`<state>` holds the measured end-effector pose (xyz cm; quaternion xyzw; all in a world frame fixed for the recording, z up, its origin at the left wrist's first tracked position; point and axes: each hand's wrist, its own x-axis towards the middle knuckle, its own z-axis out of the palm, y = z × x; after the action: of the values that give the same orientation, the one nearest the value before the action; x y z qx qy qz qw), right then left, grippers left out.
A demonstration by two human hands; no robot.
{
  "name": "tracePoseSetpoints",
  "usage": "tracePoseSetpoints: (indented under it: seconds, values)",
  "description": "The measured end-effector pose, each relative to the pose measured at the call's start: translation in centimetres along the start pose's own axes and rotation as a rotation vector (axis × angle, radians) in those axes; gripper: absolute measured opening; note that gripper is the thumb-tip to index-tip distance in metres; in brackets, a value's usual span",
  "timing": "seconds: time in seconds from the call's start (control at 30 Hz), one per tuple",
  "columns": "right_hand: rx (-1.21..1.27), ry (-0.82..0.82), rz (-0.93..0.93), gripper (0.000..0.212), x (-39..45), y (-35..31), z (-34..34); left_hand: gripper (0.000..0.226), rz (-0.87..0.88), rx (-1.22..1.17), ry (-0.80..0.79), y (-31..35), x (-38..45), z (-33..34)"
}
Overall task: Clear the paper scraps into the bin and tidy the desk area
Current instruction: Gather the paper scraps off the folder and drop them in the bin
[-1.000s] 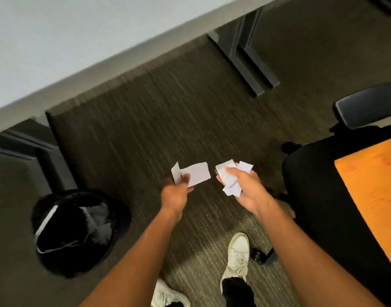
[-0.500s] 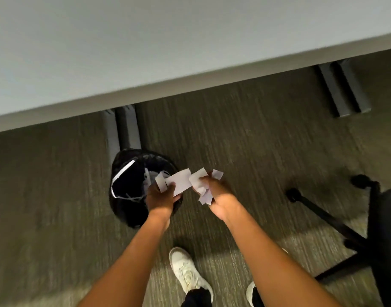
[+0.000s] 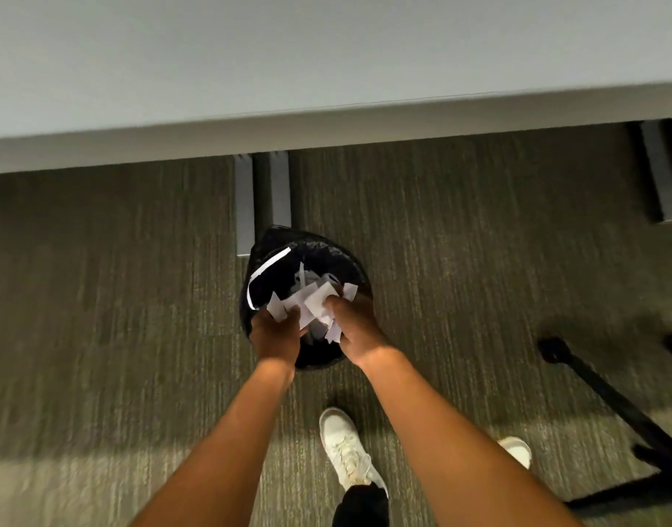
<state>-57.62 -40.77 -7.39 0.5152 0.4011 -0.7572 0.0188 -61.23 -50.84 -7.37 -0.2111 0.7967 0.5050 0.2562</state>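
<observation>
A round black bin (image 3: 342,256) with a black liner stands on the carpet just in front of the desk's edge. Some white paper lies inside it. My left hand (image 3: 275,332) is over the bin's near rim, shut on white paper scraps (image 3: 279,306). Beside it, my right hand (image 3: 355,325) is shut on a bunch of white paper scraps (image 3: 319,304), also held above the bin's opening. The two hands nearly touch. The bin's near part is hidden under them.
The pale desk top (image 3: 326,70) spans the upper view. A grey desk leg (image 3: 262,195) stands right behind the bin, another (image 3: 661,173) at far right. A black chair base (image 3: 608,405) spreads at right. My white shoes (image 3: 347,450) are on the carpet.
The view has swung left and closer to the bin. Both hands, still holding scraps, have moved from beside the bin to directly above its opening.
</observation>
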Motion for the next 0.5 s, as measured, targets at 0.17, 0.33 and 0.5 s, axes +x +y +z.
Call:
tracePoseSetpoints:
  seconds: [0.17,0.33,0.5]
  values:
    - [0.033,-0.083,-0.015,0.025,0.4,0.4,1.3,0.040,0.003,0.031,0.029,2.2,-0.7,-0.8]
    - [0.022,-0.070,-0.006,0.047,1.2,0.6,1.3,0.078,0.012,0.081,-0.080,2.7,-0.5,-0.9]
    - [0.026,-0.002,0.075,0.064,1.3,0.4,-1.4,0.082,-0.003,0.100,-0.071,3.0,-1.2,0.2]
